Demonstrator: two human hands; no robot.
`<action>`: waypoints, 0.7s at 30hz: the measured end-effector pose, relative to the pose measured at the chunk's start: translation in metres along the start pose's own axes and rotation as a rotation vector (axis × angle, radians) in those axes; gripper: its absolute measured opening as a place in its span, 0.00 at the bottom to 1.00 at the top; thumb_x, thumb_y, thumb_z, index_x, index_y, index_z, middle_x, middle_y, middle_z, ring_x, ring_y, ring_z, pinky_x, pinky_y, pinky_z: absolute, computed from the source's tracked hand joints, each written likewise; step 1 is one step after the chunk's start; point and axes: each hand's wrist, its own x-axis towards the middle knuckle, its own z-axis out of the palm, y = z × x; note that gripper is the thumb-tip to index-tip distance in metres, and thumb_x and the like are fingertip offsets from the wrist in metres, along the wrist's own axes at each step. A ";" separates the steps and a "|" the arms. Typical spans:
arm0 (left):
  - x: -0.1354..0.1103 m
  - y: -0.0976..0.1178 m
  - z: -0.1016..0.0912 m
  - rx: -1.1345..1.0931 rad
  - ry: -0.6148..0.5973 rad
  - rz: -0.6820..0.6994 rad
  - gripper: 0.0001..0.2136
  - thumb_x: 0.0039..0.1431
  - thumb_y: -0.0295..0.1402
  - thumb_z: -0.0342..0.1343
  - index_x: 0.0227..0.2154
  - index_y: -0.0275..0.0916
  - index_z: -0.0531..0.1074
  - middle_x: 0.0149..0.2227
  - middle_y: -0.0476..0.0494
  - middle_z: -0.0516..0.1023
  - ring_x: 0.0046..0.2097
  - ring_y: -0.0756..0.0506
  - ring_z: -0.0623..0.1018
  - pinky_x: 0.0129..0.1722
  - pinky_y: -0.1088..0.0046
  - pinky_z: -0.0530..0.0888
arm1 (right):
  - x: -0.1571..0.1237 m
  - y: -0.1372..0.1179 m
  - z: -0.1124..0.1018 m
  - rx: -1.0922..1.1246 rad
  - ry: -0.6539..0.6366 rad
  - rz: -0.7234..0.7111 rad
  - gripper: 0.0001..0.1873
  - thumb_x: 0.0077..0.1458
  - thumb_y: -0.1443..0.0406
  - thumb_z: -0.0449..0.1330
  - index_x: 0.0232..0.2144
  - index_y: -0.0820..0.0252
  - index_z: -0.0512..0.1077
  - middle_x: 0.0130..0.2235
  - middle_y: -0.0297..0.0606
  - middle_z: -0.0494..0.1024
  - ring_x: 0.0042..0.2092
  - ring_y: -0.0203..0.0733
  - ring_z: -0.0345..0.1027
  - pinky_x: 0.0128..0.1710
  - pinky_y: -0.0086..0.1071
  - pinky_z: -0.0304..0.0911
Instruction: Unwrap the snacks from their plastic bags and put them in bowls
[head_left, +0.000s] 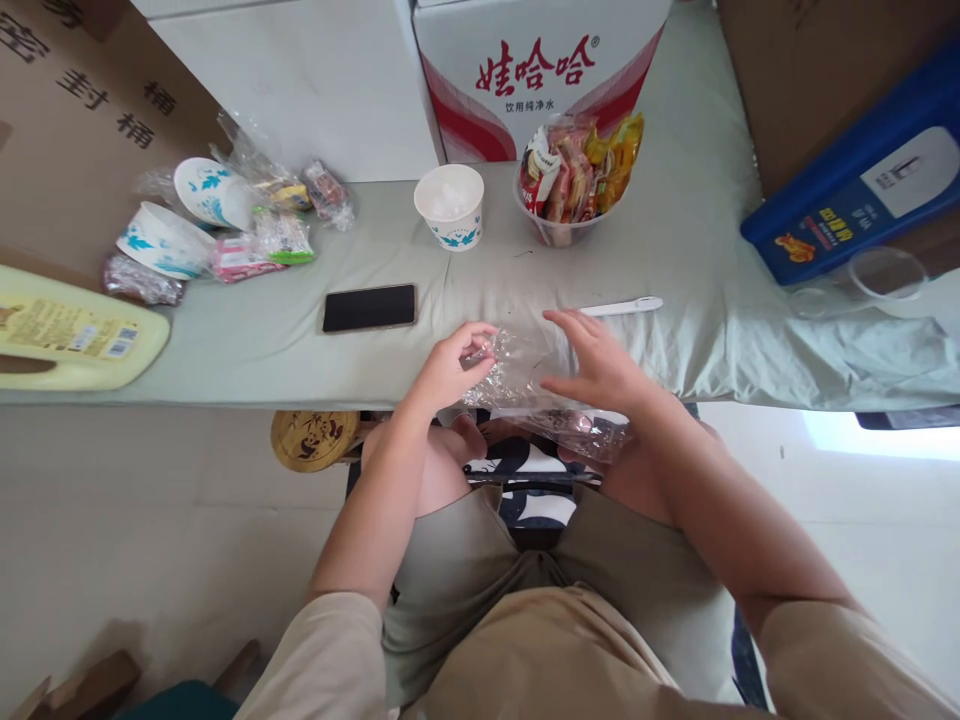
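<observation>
A clear, crinkled plastic bag (521, 368) lies at the table's front edge, and part of it droops over toward my lap. My left hand (450, 368) is closed at the bag's left side, thumb and fingers curled in on the film. On the other side, my right hand (600, 362) has its thumb and fingers spread apart, over or beside the bag, with no grip visible. Just past the right fingertips is a slim white plastic utensil (634, 306). Behind it stands a clear bowl (562, 233) filled with packaged snacks (574, 175). A white paper cup (456, 218) holds something whitish.
A phone (370, 308) lies left of my hands. Tipped paper cups (161, 243) and wrapped snacks (281, 238) sit farther left, by a yellow jug (90, 335). At right are a blue container (840, 190) and a clear cup (889, 275). Boxes (540, 65) line the back.
</observation>
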 end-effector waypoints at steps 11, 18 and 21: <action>0.039 0.008 -0.018 -0.636 -0.051 -0.046 0.33 0.48 0.57 0.65 0.53 0.43 0.71 0.57 0.36 0.76 0.60 0.36 0.75 0.58 0.58 0.73 | 0.008 0.000 0.002 0.855 -0.198 0.254 0.12 0.54 0.56 0.61 0.32 0.56 0.65 0.28 0.32 0.76 0.26 0.35 0.68 0.27 0.31 0.62; 0.038 0.001 0.030 -0.558 -0.195 -0.382 0.20 0.52 0.39 0.67 0.46 0.36 0.75 0.46 0.35 0.83 0.47 0.40 0.83 0.52 0.60 0.77 | 0.010 0.014 0.012 0.987 0.036 0.347 0.17 0.51 0.57 0.65 0.42 0.53 0.66 0.36 0.34 0.79 0.31 0.37 0.73 0.32 0.33 0.68; 0.037 0.007 0.030 -0.515 -0.126 -0.402 0.16 0.59 0.36 0.60 0.48 0.36 0.73 0.39 0.40 0.84 0.40 0.44 0.84 0.45 0.64 0.79 | 0.008 0.016 0.016 0.918 0.007 0.351 0.18 0.50 0.63 0.63 0.45 0.54 0.69 0.43 0.39 0.79 0.29 0.36 0.72 0.30 0.34 0.68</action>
